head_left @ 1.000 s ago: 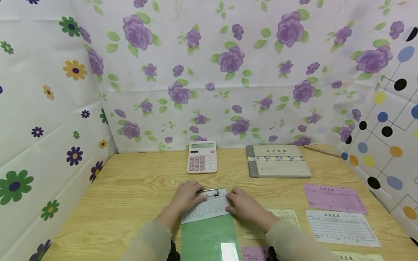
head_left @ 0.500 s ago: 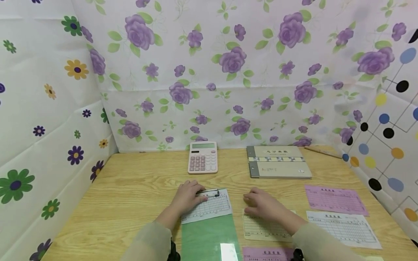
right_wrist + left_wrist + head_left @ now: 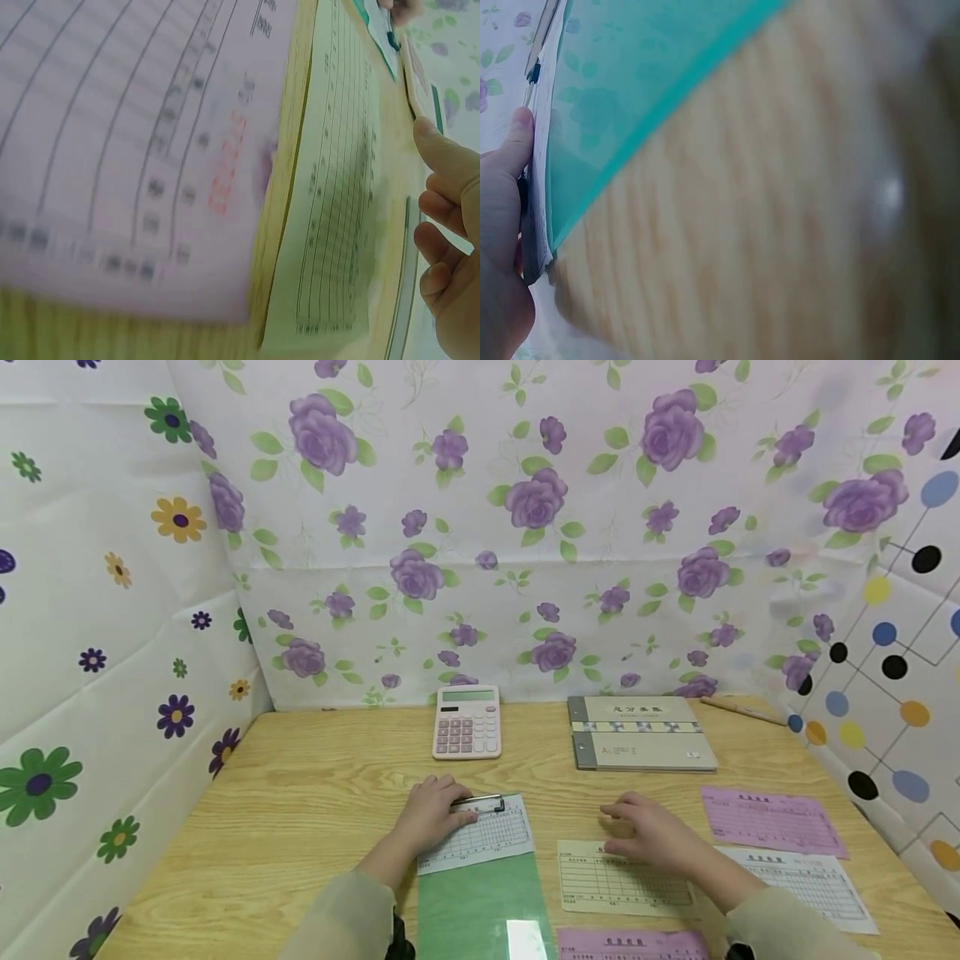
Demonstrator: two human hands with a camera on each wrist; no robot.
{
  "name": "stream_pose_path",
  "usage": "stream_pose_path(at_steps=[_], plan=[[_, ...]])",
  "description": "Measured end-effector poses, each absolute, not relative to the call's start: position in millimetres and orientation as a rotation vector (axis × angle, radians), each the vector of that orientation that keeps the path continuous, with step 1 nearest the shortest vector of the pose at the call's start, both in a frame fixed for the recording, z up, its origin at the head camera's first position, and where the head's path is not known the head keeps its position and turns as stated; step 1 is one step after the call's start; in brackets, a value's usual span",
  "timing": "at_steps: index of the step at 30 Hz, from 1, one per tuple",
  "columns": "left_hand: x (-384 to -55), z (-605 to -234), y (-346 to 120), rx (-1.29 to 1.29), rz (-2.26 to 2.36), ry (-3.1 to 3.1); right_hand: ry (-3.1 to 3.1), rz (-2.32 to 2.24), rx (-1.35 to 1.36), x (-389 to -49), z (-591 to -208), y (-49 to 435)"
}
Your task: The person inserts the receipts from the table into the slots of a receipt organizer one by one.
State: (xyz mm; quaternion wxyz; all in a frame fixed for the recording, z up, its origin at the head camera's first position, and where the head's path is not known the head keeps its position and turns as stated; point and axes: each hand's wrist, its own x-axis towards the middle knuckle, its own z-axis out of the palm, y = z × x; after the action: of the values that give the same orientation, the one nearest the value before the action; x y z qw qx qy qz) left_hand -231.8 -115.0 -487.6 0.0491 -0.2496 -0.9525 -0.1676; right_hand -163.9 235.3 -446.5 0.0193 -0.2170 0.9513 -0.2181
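A green clipboard (image 3: 476, 906) lies on the table with a white printed form (image 3: 495, 835) across its upper part, under the metal clip (image 3: 487, 804). My left hand (image 3: 429, 814) grips the top left of the board, thumb over the form beside the clip; the left wrist view has the thumb (image 3: 519, 139) along the board's edge. My right hand (image 3: 656, 837) hovers over the upper edge of a pale yellow slip (image 3: 600, 889), fingers loosely bent and nothing in them. In the right wrist view the same hand (image 3: 454, 225) is beside that slip.
A pink slip (image 3: 630, 943) lies nearest me, below the yellow one. Farther right are another pink slip (image 3: 772, 822) and a white slip (image 3: 810, 885). A pink calculator (image 3: 467, 722), a grey-spined account book (image 3: 641, 735) and a thin wooden stick (image 3: 742, 710) lie along the back.
My right hand has let go of the white form's right edge and moved right, over the yellow slip. The left hand stays on the clipboard.
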Motion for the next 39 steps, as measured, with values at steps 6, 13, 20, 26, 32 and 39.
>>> stream_pose_path(at_steps=[6,13,20,26,32,39], plan=[[-231,-488,-115,-0.763,-0.511,-2.901,2.933,-0.680,-0.672,-160,-446,253],[-232,-489,-116,-0.759,-0.524,-2.903,2.927,-0.691,-0.590,-153,-453,273],[-231,-490,-116,-0.755,-0.521,-2.908,2.847,-0.732,-0.518,-146,-457,288],[-231,-490,-115,-0.751,-0.530,-2.909,2.832,-0.706,-0.497,-141,-457,296],[-231,-490,-115,-0.736,-0.557,-2.914,2.813,-0.673,-0.572,-138,-456,303],[-232,-490,-116,-0.730,-0.559,-2.919,2.754,-0.674,-0.619,-134,-459,309]])
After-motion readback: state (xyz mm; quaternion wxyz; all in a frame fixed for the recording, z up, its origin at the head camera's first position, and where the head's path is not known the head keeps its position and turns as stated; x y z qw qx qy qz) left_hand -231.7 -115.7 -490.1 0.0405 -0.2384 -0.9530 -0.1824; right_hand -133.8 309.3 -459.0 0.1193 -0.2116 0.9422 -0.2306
